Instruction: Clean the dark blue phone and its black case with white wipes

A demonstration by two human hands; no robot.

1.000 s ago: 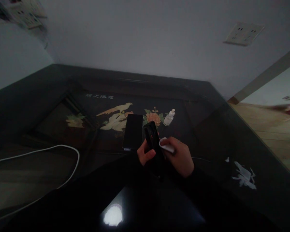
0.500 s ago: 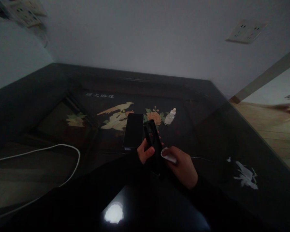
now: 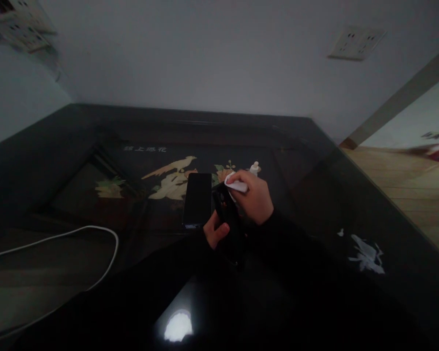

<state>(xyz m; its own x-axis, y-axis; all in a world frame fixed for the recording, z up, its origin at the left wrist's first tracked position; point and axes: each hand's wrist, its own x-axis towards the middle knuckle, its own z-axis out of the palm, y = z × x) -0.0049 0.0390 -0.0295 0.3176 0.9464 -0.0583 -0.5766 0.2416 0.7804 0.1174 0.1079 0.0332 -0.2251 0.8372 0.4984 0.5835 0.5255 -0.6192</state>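
My left hand [image 3: 216, 231] is wrapped round a black phone case [image 3: 232, 234], its camera cutouts towards the top; the case is tilted and dark against my sleeves. Between its thumb and fingers, my right hand [image 3: 255, 197] pinches a folded white tissue [image 3: 237, 185] at the upper end of the case. A black phone [image 3: 198, 199] lies flat on the table, just left of the case. Partly hidden behind my right hand stands a small white dropper bottle [image 3: 255, 168].
Torn white scraps [image 3: 366, 254] lie on the right of the dark glossy table [image 3: 296, 141]. A white cable [image 3: 111, 233] curves along the left. The wall [image 3: 190, 53] rises behind, with a socket panel [image 3: 356, 43] at the right.
My right hand has moved up and left with the tissue, from beside the case's lower part to its upper end. It now covers much of the bottle. The view has shifted slightly.
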